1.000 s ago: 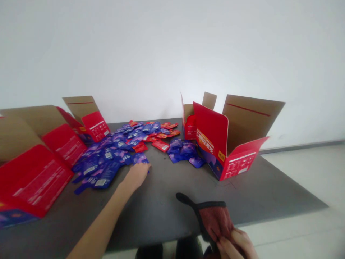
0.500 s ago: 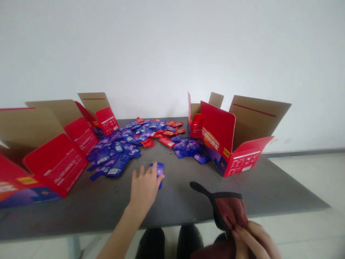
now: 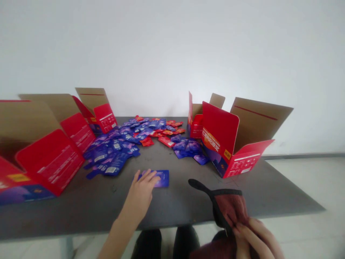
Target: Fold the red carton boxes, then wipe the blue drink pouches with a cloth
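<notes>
My left hand [image 3: 141, 194] lies with its fingers stretched out over a purple sachet [image 3: 163, 178], which rests flat and crosswise on the grey table [image 3: 172, 208]. The hand covers the sachet's left part. At the table's front edge, my right hand [image 3: 254, 233] pinches a dark red cloth [image 3: 231, 208] with black edging and a black strap. Beyond the left hand spreads a heap of purple sachets [image 3: 115, 151], mixed with red sachets [image 3: 167, 141] towards the back. A smaller group of purple sachets [image 3: 190, 147] lies to the right.
Open red cartons stand on both sides: a near left carton [image 3: 51, 162], one behind it [image 3: 78, 131], and a far left carton [image 3: 105, 118]. On the right are a large carton [image 3: 219, 144] and a smaller one [image 3: 196, 126] behind it. A white wall [image 3: 161, 54] rises behind the table.
The sachet under my left hand has turned from lengthwise to crosswise, and more of it shows. My left hand has shifted slightly left and down. The right hand keeps its hold on the cloth.
</notes>
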`<state>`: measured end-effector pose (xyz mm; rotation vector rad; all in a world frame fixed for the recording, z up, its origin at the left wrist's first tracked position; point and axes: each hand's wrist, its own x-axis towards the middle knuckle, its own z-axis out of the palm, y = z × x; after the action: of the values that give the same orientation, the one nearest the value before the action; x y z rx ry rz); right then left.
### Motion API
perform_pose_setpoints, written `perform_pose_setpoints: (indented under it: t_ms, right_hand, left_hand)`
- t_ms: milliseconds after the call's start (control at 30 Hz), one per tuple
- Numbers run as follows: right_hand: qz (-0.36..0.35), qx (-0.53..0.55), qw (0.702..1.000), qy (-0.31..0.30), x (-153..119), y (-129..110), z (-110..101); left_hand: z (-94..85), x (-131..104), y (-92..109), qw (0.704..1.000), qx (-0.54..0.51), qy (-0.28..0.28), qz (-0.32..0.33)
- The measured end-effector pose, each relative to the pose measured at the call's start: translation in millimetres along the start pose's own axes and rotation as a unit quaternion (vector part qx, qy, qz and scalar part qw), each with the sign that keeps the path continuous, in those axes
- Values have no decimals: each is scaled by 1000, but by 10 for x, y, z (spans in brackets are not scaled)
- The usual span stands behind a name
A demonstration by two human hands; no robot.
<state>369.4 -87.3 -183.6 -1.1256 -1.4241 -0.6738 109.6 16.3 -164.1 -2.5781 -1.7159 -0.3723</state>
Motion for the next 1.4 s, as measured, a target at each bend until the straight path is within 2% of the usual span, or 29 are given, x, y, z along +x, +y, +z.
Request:
perform_pose_setpoints:
  t_ms: [133, 233, 300, 400, 500, 567, 633, 733, 800, 900, 967, 1033, 1100, 1167, 1300, 1400]
  right_hand:
    - [-25, -16, 999, 16, 204, 36, 17]
    - [-41, -33, 998, 37, 337, 94, 4]
    - [-35, -39, 998, 37, 391, 129, -11]
    - [-27, -39, 999, 21, 430, 143, -12]
    - [-54, -25, 998, 32, 450, 108, 42]
    - [-64, -11, 997, 30, 462, 70, 99]
    - [-62, 6, 998, 21, 472, 31, 155]
    - [-63, 28, 998, 8, 496, -15, 220]
    - [-64, 33, 997, 10, 532, -36, 260]
    - [-57, 55, 997, -3, 627, -67, 359]
    - [-59, 91, 993, -50, 708, -96, 472]
    - [-74, 139, 977, -144, 790, -134, 628]
    - [-93, 183, 944, -257, 859, -179, 815]
    - [-95, 209, 911, -342, 899, -225, 1013]
    - [-77, 218, 878, -419, 872, -274, 1343]
    - [-67, 216, 868, -441, 797, -238, 1461]
  left_hand:
    - [-35, 66, 346, 994, 54, 62, -72]
    - [28, 286, 570, 991, 79, 22, -108]
    - [71, 397, 620, 991, 77, -13, -110]
    - [88, 374, 571, 996, 63, -25, -63]
    - [64, 151, 473, 999, 10, -39, 21]
    - [52, -31, 409, 997, -31, -55, 53]
    - [52, -184, 342, 997, -35, -46, 43]
    - [61, -302, 226, 1000, 1, -14, -7]
    - [65, -302, 150, 999, 3, -24, -22]
    - [62, -244, 81, 999, -5, -39, -6]
    - [50, -212, 76, 999, -3, -28, 15]
    - [29, -199, 95, 1000, -1, -9, 29]
    - [7, -193, 120, 999, -4, 0, 33]
    - [-8, -175, 146, 999, -8, -5, 35]
    - [-9, -61, 206, 999, 1, -16, 41]
    - [-26, 36, 252, 999, 0, -40, 31]
